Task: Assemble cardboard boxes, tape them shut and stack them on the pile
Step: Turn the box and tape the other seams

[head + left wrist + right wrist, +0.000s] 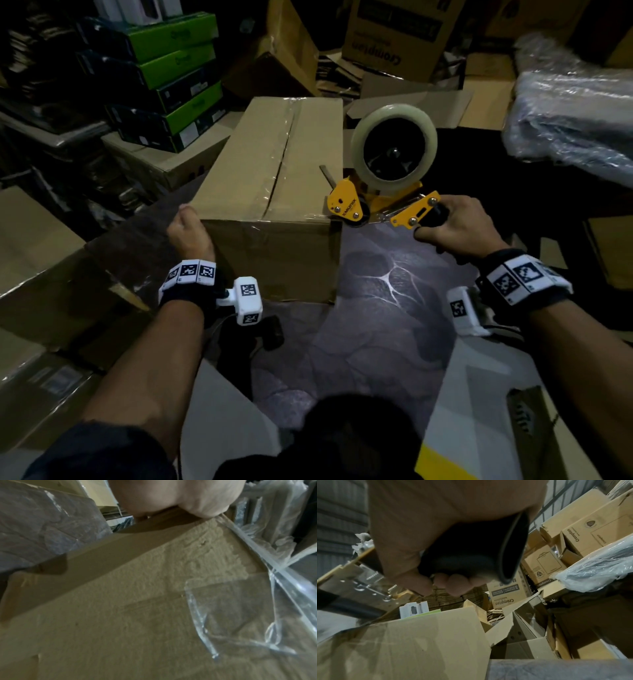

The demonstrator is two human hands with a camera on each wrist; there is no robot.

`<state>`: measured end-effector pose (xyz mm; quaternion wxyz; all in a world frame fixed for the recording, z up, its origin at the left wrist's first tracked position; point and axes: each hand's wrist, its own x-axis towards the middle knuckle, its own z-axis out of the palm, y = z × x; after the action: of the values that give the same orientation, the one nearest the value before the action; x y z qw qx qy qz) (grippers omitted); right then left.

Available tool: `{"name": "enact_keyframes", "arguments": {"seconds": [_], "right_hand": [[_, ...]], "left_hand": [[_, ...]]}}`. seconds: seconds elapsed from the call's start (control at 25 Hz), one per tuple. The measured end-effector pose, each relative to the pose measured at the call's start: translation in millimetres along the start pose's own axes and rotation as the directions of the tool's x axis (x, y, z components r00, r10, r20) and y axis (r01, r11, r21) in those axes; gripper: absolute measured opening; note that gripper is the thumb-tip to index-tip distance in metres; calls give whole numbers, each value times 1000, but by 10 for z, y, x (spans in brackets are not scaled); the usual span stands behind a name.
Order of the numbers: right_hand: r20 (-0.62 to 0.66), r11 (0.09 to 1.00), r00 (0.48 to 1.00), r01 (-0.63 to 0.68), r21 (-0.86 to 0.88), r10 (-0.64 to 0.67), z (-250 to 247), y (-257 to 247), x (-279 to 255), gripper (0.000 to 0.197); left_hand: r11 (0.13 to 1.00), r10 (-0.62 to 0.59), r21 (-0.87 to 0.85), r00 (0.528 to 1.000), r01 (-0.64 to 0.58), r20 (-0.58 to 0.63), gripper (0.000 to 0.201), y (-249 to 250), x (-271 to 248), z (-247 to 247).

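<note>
A brown cardboard box (253, 164) stands on a dark patterned mat, its top flaps closed, with clear tape along the centre seam and over the near edge. My left hand (188, 229) grips the box's near left top corner; in the left wrist view the left hand (171, 497) curls over that edge, above the box (137, 601) wall and a wrinkled tape end (231, 615). My right hand (459, 226) holds the black handle of a yellow tape dispenser (346, 202) with a clear tape roll (394, 116), its head at the box's near right top corner. The right wrist view shows the right hand (436, 534), dispenser (359, 580) and box (402, 649).
Green-and-black cartons (171, 78) are stacked at the back left. Printed brown boxes (394, 34) and loose flaps crowd the back. A plastic-wrapped bundle (575, 113) lies at the right. Flat cardboard (34, 274) lies at the left. The mat (394, 291) is bare below the dispenser.
</note>
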<state>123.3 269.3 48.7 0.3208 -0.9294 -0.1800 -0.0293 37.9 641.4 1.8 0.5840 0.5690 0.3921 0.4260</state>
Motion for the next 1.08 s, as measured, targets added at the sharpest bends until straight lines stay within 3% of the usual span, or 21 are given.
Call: {"name": "enact_keyframes", "arguments": {"seconds": [0.28, 0.48, 0.72, 0.88, 0.96, 1.0, 1.08], "right_hand": [[6, 1000, 1000, 2, 31, -2, 18, 118, 50, 13], [-23, 997, 997, -77, 29, 78, -142, 315, -18, 17], [-5, 993, 994, -105, -61, 105, -34, 289, -152, 24], [-15, 991, 996, -90, -103, 89, 218, 315, -190, 16], [10, 974, 996, -88, -210, 92, 282, 391, -176, 20], [33, 960, 993, -105, -258, 118, 313, 465, -207, 21], [97, 957, 964, -229, -179, 249, 422, 683, -398, 20]], "left_hand": [[999, -34, 9, 999, 34, -5, 36, -13, 23, 16], [999, -24, 27, 1000, 24, 6, 39, -50, 21, 3], [1000, -10, -19, 1000, 11, 18, 32, -33, -14, 26], [999, -6, -31, 1000, 7, 25, 29, -57, 3, 43], [999, -6, -37, 1000, 6, 5, 32, -70, 35, 30], [999, -14, -48, 1000, 14, 3, 32, -74, 45, 28], [998, -2, -62, 1000, 3, 25, 33, -60, 32, 37]]}}
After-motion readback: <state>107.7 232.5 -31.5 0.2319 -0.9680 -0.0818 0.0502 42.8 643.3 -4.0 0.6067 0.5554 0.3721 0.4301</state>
